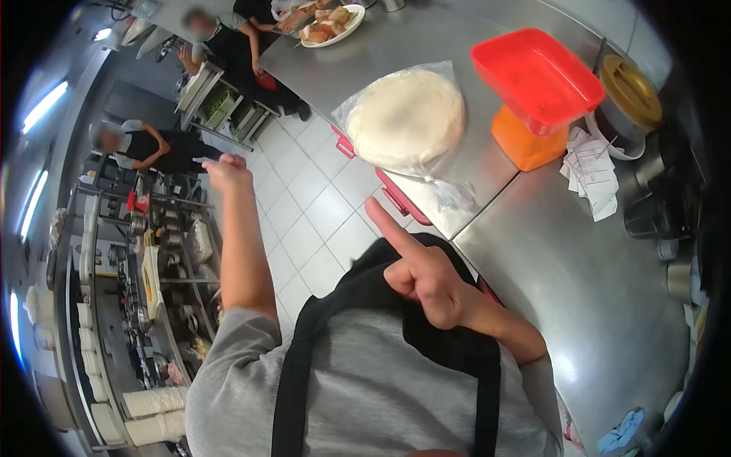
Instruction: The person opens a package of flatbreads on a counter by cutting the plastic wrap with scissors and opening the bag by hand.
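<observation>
My left hand [228,174] is raised at the left, above the aisle floor, its fingers closed. A small pale sliver shows at its fingertips, too small to name. Nearer the middle, my right hand [430,286] points with the index finger stretched out, the other fingers curled and nothing visible in them. Just beyond that fingertip, on the steel counter [548,251], lies a large round pale disc [407,114], like stacked flat dough, in a clear plastic bag with its gathered end [454,194] towards me. Neither hand touches the bag.
A red tub [537,80] stands over an orange container [525,141], beside paper slips [590,171] and a gold-lidded pot [630,91]. A plate of bread pieces [333,29] is at the far end. Two people [228,53] [145,145] stand beyond. Loaded shelves [164,278] line the left.
</observation>
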`<action>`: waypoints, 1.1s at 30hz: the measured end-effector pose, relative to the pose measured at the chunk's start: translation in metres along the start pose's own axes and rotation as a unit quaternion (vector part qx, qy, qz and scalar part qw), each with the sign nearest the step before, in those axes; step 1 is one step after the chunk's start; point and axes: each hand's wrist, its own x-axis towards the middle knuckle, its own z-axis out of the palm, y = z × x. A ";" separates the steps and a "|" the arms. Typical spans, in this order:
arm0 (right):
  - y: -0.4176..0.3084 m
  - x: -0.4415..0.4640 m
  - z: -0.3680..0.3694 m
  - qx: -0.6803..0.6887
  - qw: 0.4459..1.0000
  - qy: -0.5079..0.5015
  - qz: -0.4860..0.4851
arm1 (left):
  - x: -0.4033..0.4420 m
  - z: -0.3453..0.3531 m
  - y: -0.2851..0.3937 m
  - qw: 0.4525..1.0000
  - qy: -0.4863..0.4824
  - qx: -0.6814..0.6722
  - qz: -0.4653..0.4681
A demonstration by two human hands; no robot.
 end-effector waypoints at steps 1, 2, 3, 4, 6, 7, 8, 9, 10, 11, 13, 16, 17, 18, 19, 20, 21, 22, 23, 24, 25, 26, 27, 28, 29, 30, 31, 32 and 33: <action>0.000 -0.002 0.003 -0.029 0.998 0.005 -0.052 | -0.014 0.003 0.006 0.999 -0.006 0.019 0.026; 0.000 -0.002 0.003 -0.081 0.985 -0.024 -0.148 | -0.027 0.004 0.009 0.998 -0.013 0.036 0.048; 0.000 0.000 -0.001 -0.134 0.959 -0.049 -0.247 | -0.040 0.007 0.011 0.990 -0.028 0.052 0.130; 0.000 0.001 -0.003 -0.185 0.918 -0.075 -0.344 | -0.047 0.009 0.015 0.978 -0.048 0.063 0.192; 0.001 0.003 -0.004 -0.211 0.887 -0.029 -0.409 | -0.055 0.011 0.020 0.941 -0.085 0.085 0.316; 0.002 0.004 -0.003 -0.221 0.870 -0.007 -0.441 | -0.056 0.010 0.020 0.940 -0.079 0.094 0.318; 0.003 0.002 0.002 -0.206 0.917 0.016 -0.340 | -0.055 0.010 0.019 0.939 -0.074 0.103 0.319; 0.006 0.000 0.009 -0.189 0.952 0.039 -0.235 | -0.054 0.012 0.018 0.938 -0.069 0.112 0.320; 0.007 0.001 0.009 -0.104 0.989 0.036 -0.097 | -0.026 0.000 0.012 0.995 -0.034 0.007 0.096; 0.008 0.002 0.009 -0.012 0.998 0.056 0.041 | 0.015 -0.021 0.002 0.986 0.002 -0.098 -0.136; 0.017 0.003 0.002 0.254 0.937 0.037 0.236 | 0.011 -0.020 -0.006 0.955 -0.005 -0.138 -0.264; 0.015 0.001 0.012 0.150 0.973 0.065 0.161 | -0.003 -0.002 -0.019 0.973 -0.036 -0.080 -0.213; 0.011 0.002 0.014 0.115 0.984 0.078 0.111 | -0.018 0.001 -0.015 0.979 -0.042 -0.070 -0.186; 0.004 0.002 0.015 0.067 0.993 0.074 0.067 | -0.030 0.007 -0.009 0.984 -0.048 -0.061 -0.160; -0.003 0.000 0.014 0.018 0.997 0.071 0.022 | -0.045 0.015 -0.001 0.988 -0.057 -0.051 -0.135; -0.006 -0.003 0.014 -0.031 0.997 0.069 -0.024 | -0.053 0.015 0.002 0.991 -0.067 -0.042 -0.110; 0.001 -0.006 0.015 -0.075 0.984 0.069 -0.144 | -0.055 0.007 0.004 0.989 -0.123 -0.047 -0.061; 0.006 0.000 0.013 -0.105 0.957 0.044 -0.268 | -0.061 0.006 0.004 0.991 -0.127 -0.019 0.036; 0.011 0.006 0.010 -0.128 0.913 0.022 -0.388 | -0.071 0.007 0.007 0.983 -0.128 0.010 0.132; 0.008 0.008 0.012 -0.141 0.916 0.029 -0.375 | -0.074 0.006 0.010 0.977 -0.124 0.025 0.172; 0.004 0.011 0.014 -0.154 0.918 0.036 -0.362 | -0.077 0.005 0.014 0.970 -0.117 0.039 0.211; 0.006 0.010 0.019 -0.160 0.945 0.058 -0.280 | -0.075 0.003 0.019 0.973 -0.110 0.041 0.197; 0.001 0.013 0.023 -0.103 0.986 0.079 -0.102 | -0.070 0.002 0.022 0.977 -0.103 0.044 0.181; -0.005 0.017 0.026 -0.035 0.990 0.113 0.076 | -0.046 -0.014 0.023 0.995 -0.080 -0.003 0.051; 0.010 0.026 0.016 0.140 0.954 0.106 0.245 | -0.007 -0.036 0.021 0.994 -0.058 -0.049 -0.083; 0.031 0.022 0.005 0.235 0.920 0.082 0.302 | 0.016 -0.039 0.015 0.971 -0.039 -0.095 -0.214; 0.046 0.015 0.000 0.160 0.939 0.098 0.287 | -0.002 -0.020 0.015 0.985 -0.022 -0.081 -0.149; 0.053 0.012 -0.009 0.151 0.937 0.148 0.279 | -0.020 -0.006 0.018 0.995 0.001 -0.065 -0.080; 0.049 0.007 -0.023 0.065 0.955 0.205 0.204 | 0.009 -0.024 0.006 0.996 -0.016 -0.062 -0.058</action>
